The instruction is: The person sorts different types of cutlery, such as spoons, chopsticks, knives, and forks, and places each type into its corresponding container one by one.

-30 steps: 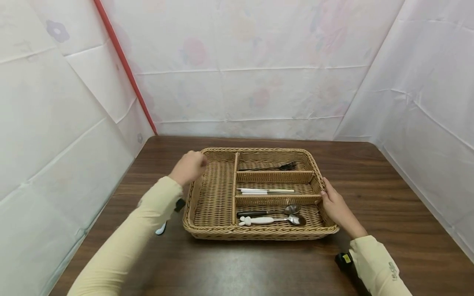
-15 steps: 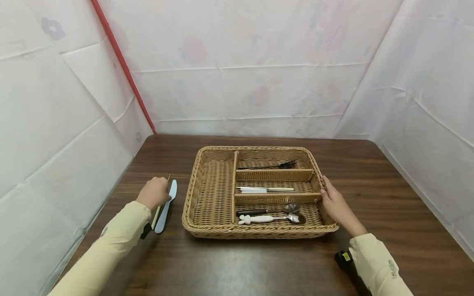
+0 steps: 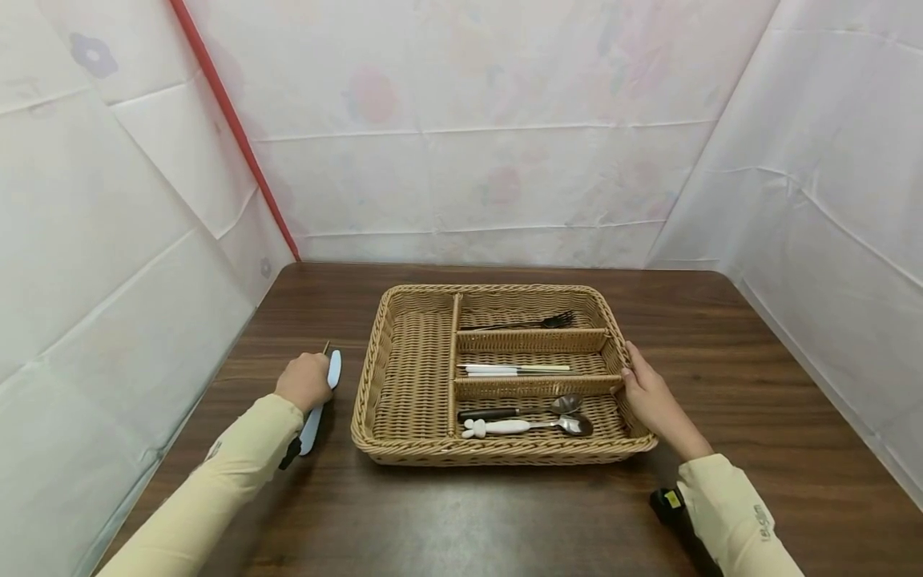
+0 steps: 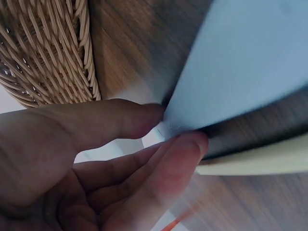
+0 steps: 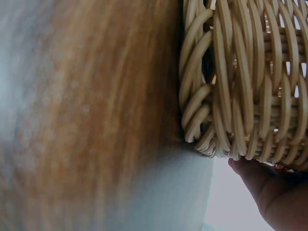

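Observation:
At the left of the table, my left hand (image 3: 304, 381) pinches a pale blue knife (image 3: 310, 431) near its middle. In the left wrist view the thumb and a fingertip meet on either side of the knife (image 4: 240, 62). A thin cream stick-like piece (image 4: 260, 159) lies beside it on the table, mostly hidden by the hand in the head view. My right hand (image 3: 652, 398) holds the right rim of a divided wicker basket (image 3: 505, 453). In the right wrist view that hand (image 5: 284, 195) shows only partly, against the woven side (image 5: 245, 82).
Dark forks (image 3: 555, 320) lie in the basket's back right compartment. The middle one holds white-handled pieces (image 3: 493, 370). In front lie a black-handled spoon (image 3: 490, 414) and a white rabbit-handled spoon (image 3: 505, 427). Sheeted walls surround the brown table (image 3: 461, 513).
My left hand has come from above the basket's left edge out and down to the knife on the left, and now pinches it. The right hand has stayed on the rim.

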A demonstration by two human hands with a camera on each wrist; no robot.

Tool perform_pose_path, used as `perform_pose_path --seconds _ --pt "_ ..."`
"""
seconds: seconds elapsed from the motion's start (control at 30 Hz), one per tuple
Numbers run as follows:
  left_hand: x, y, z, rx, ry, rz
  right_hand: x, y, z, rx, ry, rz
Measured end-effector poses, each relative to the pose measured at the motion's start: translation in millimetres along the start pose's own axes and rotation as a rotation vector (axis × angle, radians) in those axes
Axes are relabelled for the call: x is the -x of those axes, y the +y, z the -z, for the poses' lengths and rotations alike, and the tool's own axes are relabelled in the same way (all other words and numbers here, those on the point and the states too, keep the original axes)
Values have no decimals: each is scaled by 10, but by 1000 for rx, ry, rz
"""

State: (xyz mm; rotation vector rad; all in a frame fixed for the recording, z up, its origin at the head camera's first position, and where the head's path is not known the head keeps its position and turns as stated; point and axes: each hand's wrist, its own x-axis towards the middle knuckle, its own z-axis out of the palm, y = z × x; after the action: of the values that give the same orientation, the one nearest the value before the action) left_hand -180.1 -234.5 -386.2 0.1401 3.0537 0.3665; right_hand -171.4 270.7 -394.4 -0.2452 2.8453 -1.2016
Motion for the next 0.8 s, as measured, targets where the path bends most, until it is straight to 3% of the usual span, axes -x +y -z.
perform_pose_path --seconds 0.5,0.8 --pt "-12 -25 30 65 1 32 -10 21 1 2 7 11" --pt "-56 107 273 118 81 -5 1 7 2 17 26 39"
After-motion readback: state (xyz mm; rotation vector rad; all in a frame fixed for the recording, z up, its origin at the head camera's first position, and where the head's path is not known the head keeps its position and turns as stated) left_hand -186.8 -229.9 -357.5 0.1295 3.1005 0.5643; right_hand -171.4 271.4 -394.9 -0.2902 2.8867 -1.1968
